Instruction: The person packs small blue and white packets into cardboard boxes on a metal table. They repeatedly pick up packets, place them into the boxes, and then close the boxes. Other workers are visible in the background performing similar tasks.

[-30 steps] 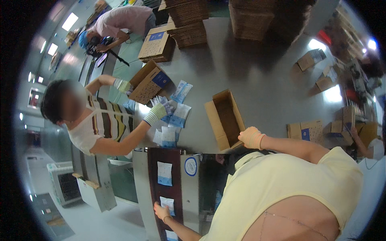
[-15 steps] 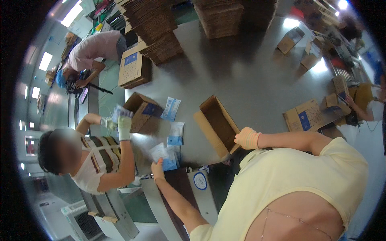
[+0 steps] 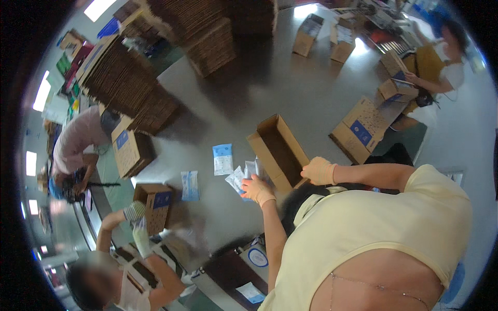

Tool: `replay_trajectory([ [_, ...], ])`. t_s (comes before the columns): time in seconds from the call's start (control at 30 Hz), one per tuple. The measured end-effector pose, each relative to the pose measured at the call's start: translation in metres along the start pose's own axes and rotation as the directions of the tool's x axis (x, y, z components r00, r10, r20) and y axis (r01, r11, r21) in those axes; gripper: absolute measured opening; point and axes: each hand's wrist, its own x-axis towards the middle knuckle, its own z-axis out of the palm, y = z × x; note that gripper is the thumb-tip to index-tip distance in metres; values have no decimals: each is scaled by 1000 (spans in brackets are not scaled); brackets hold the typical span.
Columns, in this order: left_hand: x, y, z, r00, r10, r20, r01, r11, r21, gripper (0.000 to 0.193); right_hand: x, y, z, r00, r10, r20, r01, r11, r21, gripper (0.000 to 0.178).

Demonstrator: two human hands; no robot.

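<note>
Status, judged from the present view: early stage for this carton. Done: the open carton (image 3: pixel 267 155) stands erected on the worktop (image 3: pixel 311 88) in front of the wearer, top unclosed, long flap folded outward on its left side; no packet shows in the part of the interior that is visible. Outstanding: a bunch of packets (image 3: pixel 249 171) is outside the carton, just beside that left flap, and the top is unsealed. Left hand (image 3: pixel 258 189): fingers appear closed on the near end of the bunch; exact number of packets not countable, as they overlap and the hand covers part. Right hand (image 3: pixel 319 171): fingers gripping the carton's near right corner at the rim. Further packets lie apart: a blue-and-white packet (image 3: pixel 223 159) flat to the left of the bunch, a second single packet (image 3: pixel 190 185) farther left near the co-worker's carton (image 3: pixel 158 207), and one packet on the belt (image 3: pixel 250 293), below. Appearance: packets flat, rectangular, soft-looking, white with light-blue areas; those in the bunch fan out at differing angles, some pale silvery. Carton plain brown inside, long and narrow, walls upright, no crushing noted; its outer print is not visible from here.
</note>
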Motion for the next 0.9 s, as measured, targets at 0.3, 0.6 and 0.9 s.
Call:
replay_trajectory([
  [0.3, 12, -28, -20, 993, 100, 61, -64, 900, -430, 57, -4, 13, 24, 995, 58, -76, -51, 994, 101, 21],
  [0.6, 13, -22, -43, 982, 94, 162, -30, 933, -358, 71, -5, 22, 31, 996, 53, -69, -45, 993, 108, 22],
  [0.9, 62, -86, 25, 999, -6, 39, 32, 702, -712, 76, 0, 18, 20, 997, -5, -77, 11, 997, 79, 23],
])
